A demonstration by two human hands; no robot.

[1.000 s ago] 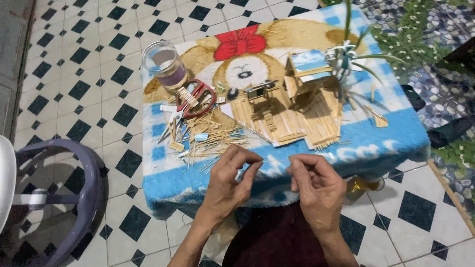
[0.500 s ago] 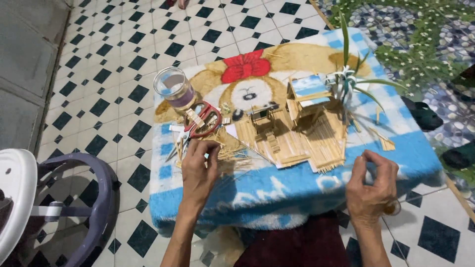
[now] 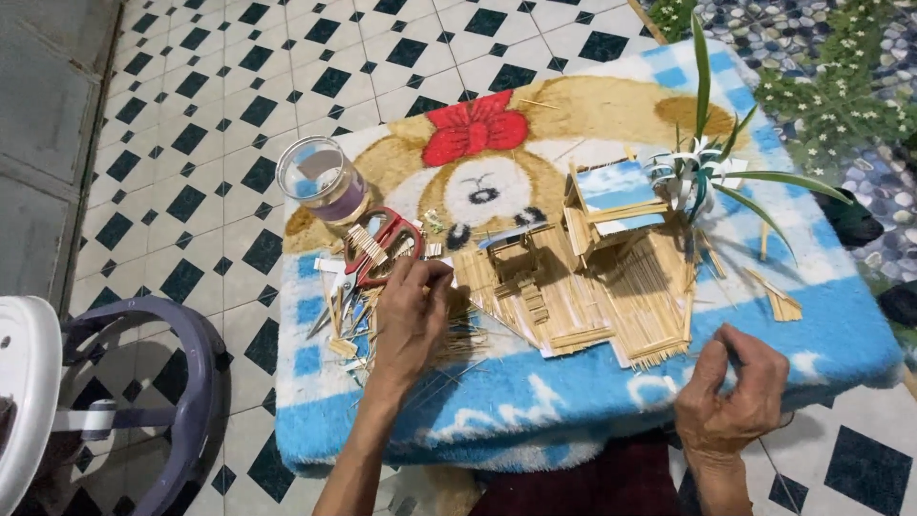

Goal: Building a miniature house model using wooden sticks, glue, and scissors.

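Note:
A model house of thin wooden sticks (image 3: 611,287) stands on a table covered by a blue cartoon-print blanket (image 3: 535,401). My left hand (image 3: 411,320) reaches over a loose pile of thin sticks (image 3: 449,344), its fingertips at the red-handled scissors (image 3: 382,250). Whether it grips anything is hidden under the fingers. My right hand (image 3: 731,392) hovers at the table's front right edge, thumb and fingers pinched together. Nothing shows clearly between them.
A clear glass jar (image 3: 320,180) stands at the table's left back. A small green and white plant (image 3: 702,167) rises beside the house. Stick offcuts (image 3: 778,301) lie at the right. A purple and white plastic chair (image 3: 105,401) is on the checkered floor at left.
My hands, together at the front edge a second ago, have parted: the left went forward to the scissors and stick pile, the right drew off to the front right.

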